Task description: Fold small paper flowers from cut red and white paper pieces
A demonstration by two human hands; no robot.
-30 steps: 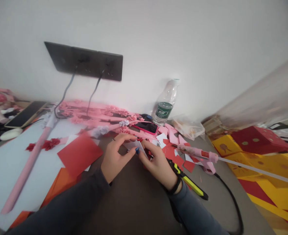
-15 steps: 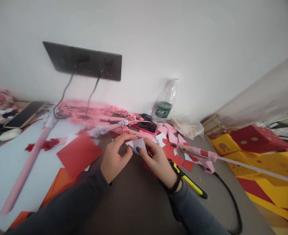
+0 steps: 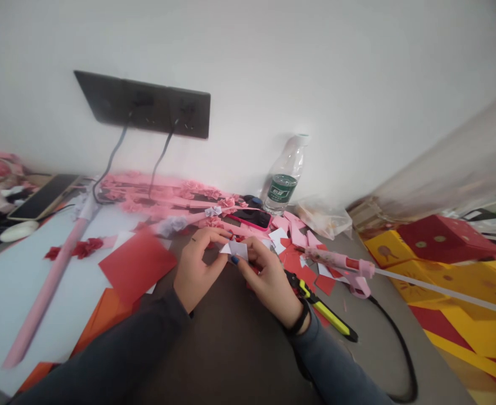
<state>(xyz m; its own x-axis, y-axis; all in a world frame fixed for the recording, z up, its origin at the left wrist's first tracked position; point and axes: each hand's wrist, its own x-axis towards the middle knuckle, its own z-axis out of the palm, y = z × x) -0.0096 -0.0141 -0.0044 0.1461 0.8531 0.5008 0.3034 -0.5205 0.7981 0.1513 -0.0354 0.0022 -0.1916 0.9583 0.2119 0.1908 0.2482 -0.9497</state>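
Note:
A small piece of folded white paper [image 3: 237,249] is pinched between both hands, above the grey tabletop. My left hand [image 3: 199,270] grips its left side with thumb and fingertips. On the other side my right hand [image 3: 269,281] is closed on it, its blue-nailed thumb pressing the front. Behind the fingers, part of the paper is hidden. A red paper square [image 3: 137,263] lies left of my left hand. Close beside my right wrist rests a yellow and black cutter [image 3: 330,318]. Red and pink paper pieces [image 3: 292,259] are scattered just past my right hand.
A pink glue gun [image 3: 341,264] with a white stick and black cord lies at the right. Further back are a water bottle [image 3: 282,180], a phone [image 3: 252,218] and pink paper flowers [image 3: 197,191]. Yellow and red boxes [image 3: 442,270] stand far right; a pink tube [image 3: 48,295] lies left.
The white paper has been folded or turned into a smaller, flatter shape between my fingers. My hands have barely shifted, and the things around them stay put.

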